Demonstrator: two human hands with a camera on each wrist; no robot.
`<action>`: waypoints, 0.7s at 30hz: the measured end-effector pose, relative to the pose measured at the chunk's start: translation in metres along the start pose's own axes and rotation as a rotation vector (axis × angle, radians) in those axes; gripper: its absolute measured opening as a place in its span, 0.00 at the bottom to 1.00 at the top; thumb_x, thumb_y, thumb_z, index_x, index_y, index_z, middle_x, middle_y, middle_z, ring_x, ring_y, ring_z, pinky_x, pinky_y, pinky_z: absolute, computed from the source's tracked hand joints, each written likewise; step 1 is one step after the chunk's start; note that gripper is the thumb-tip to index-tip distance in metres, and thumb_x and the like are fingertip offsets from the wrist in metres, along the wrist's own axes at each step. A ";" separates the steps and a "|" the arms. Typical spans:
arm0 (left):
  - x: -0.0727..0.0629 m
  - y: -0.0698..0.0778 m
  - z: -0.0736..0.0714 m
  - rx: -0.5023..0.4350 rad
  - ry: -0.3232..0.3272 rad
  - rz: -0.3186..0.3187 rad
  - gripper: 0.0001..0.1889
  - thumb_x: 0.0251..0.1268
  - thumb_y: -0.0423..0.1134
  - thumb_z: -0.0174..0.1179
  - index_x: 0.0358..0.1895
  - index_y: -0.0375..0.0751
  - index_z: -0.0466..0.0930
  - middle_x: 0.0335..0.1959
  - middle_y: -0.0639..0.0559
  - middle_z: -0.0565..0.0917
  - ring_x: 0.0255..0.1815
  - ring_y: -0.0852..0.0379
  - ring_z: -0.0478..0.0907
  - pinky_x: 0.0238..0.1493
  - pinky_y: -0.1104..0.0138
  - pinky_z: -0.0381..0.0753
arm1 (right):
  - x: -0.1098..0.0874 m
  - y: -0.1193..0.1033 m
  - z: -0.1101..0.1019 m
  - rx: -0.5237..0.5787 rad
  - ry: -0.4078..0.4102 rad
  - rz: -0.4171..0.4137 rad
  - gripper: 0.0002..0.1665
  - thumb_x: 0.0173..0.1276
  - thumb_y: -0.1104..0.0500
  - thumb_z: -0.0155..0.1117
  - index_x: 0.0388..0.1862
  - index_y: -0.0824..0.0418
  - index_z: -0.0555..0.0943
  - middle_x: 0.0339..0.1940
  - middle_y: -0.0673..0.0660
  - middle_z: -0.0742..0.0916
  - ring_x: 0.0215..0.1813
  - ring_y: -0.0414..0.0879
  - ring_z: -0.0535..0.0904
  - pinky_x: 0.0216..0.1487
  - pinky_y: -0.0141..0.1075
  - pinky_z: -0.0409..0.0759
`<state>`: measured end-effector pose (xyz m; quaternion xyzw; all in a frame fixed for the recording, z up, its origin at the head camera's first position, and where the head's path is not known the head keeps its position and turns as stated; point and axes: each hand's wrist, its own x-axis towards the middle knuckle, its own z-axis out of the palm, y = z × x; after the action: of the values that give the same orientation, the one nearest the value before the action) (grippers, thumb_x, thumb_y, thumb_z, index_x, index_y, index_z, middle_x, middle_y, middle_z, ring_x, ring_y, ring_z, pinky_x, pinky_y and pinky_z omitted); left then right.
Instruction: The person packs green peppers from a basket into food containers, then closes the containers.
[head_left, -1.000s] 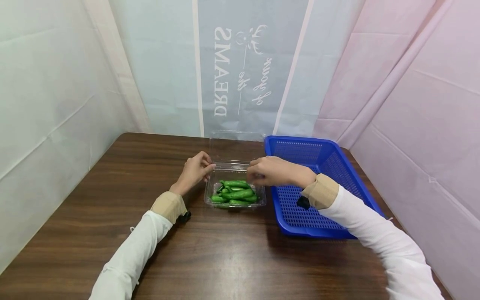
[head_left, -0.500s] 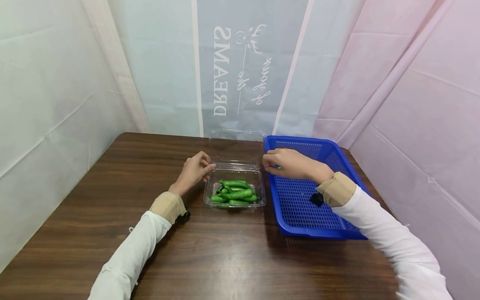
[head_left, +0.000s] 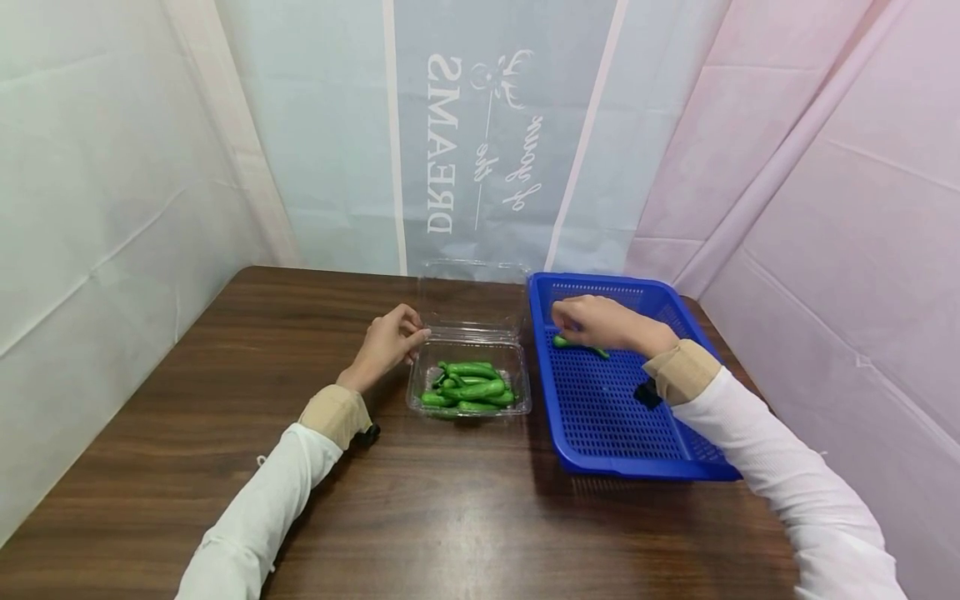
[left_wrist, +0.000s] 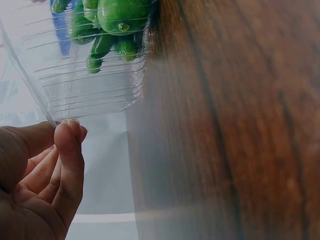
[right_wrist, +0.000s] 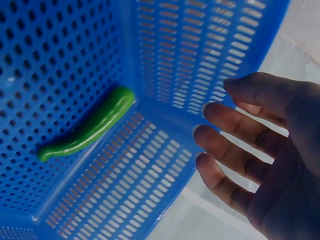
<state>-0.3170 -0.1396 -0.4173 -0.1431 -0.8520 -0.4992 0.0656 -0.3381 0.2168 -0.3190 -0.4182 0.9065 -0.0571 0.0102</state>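
A clear plastic clamshell box (head_left: 513,355) stands on the table with its lid raised, holding several green peppers (head_left: 478,389). My left hand (head_left: 384,340) pinches the box's left rim near the hinge; in the left wrist view, thumb and fingertips meet at the plastic edge. Inside the blue basket (head_left: 617,417) a single green pepper (right_wrist: 95,126) lies on the perforated floor, close to a side wall. Above it is my right hand (head_left: 600,322), its fingers apart and gently bent, touching nothing in the right wrist view (right_wrist: 265,150).
The basket sits right of the box on the brown wooden table (head_left: 420,508), its rim close to the box's right side. A printed curtain (head_left: 495,150) hangs behind the table's far edge, and pale cloth hangs at both sides.
My right hand has moved right, from over the box to over the basket, and has let go of a green pepper there. My left hand has kept its place on the box.
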 end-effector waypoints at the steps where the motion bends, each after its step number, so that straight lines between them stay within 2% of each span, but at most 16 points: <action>1: 0.000 0.000 0.000 -0.001 0.000 0.000 0.09 0.69 0.34 0.63 0.44 0.34 0.73 0.34 0.41 0.86 0.20 0.50 0.80 0.26 0.50 0.85 | 0.000 0.002 0.001 0.000 -0.009 0.002 0.10 0.69 0.63 0.66 0.30 0.55 0.75 0.26 0.46 0.77 0.30 0.43 0.72 0.32 0.39 0.73; 7: -0.002 0.000 0.001 -0.007 0.004 0.006 0.09 0.69 0.33 0.63 0.44 0.34 0.73 0.36 0.40 0.86 0.20 0.52 0.80 0.26 0.51 0.85 | -0.002 0.013 0.008 -0.018 -0.041 -0.006 0.06 0.67 0.64 0.68 0.33 0.56 0.79 0.30 0.49 0.81 0.33 0.45 0.76 0.35 0.43 0.78; 13: -0.002 -0.001 0.000 -0.004 0.008 -0.002 0.10 0.69 0.34 0.63 0.45 0.34 0.74 0.36 0.41 0.86 0.20 0.50 0.81 0.26 0.51 0.85 | -0.003 0.023 0.016 -0.063 -0.091 0.009 0.05 0.65 0.66 0.68 0.38 0.60 0.82 0.37 0.56 0.84 0.39 0.51 0.81 0.40 0.48 0.82; 18: -0.002 0.000 -0.001 -0.008 0.007 0.003 0.10 0.69 0.34 0.63 0.45 0.34 0.73 0.36 0.40 0.86 0.22 0.45 0.82 0.26 0.50 0.85 | -0.003 0.033 0.023 -0.065 -0.133 0.036 0.11 0.67 0.67 0.67 0.48 0.65 0.83 0.46 0.62 0.85 0.49 0.58 0.82 0.49 0.53 0.82; 21: -0.001 -0.001 0.000 -0.010 -0.002 0.006 0.10 0.70 0.34 0.63 0.45 0.34 0.73 0.36 0.41 0.86 0.22 0.46 0.81 0.26 0.51 0.85 | -0.002 0.038 0.026 -0.060 -0.165 0.060 0.15 0.67 0.66 0.67 0.52 0.66 0.83 0.51 0.63 0.85 0.53 0.60 0.81 0.53 0.55 0.80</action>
<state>-0.3162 -0.1403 -0.4183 -0.1467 -0.8491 -0.5032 0.0657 -0.3637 0.2407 -0.3496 -0.3945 0.9159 0.0049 0.0738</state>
